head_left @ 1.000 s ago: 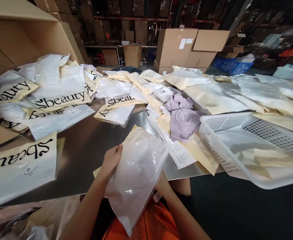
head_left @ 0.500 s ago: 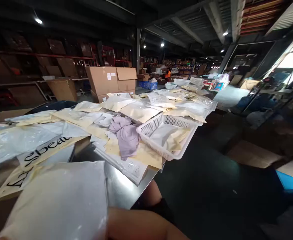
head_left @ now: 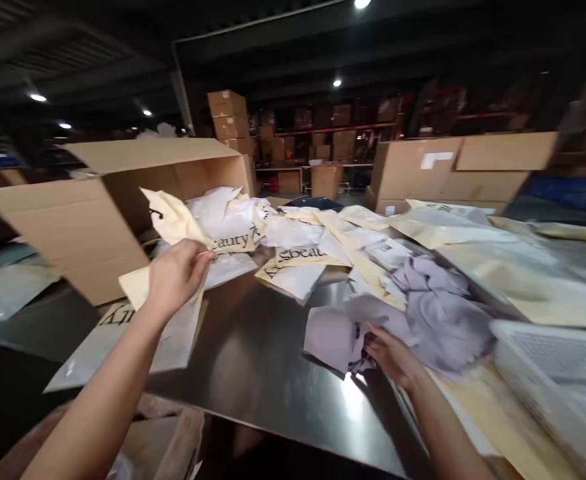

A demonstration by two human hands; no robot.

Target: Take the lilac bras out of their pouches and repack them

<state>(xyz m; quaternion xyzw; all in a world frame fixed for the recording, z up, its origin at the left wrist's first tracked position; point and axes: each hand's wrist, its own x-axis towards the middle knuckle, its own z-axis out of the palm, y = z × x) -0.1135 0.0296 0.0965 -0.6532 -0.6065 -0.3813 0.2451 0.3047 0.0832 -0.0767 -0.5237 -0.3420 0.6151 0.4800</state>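
- So the left hand is gripping a crumpled cream bag with a bit of black print on it, fingers curled in tight; the bag is sticking up past the knuckles, in front of the open carton.
- Right hand is pinching a lavender cloth between thumb and fingers, so that grip's pretty narrow. The cloth is hanging out to the left of the fingertips, just over the metal table, with some dark bits showing near the fingers (too blurry to say what they are).
- A bunched lavender heap is sitting right behind that hand. The two purple bits are overlapping from this angle, can't tell if they're joined.
- A white packet with black lettering is lying under the left forearm, by the table's near left edge.
- More packets with the "Sbeauty" print are lying in the middle, further back, and others are spilling out of the carton's mouth.
- Over on the right, a white plastic basket is standing next to the heap, kinda smeared by motion blur, with clear-and-cream bags piling up behind it.
- Big closed boxes are standing past the table, shelves running behind.
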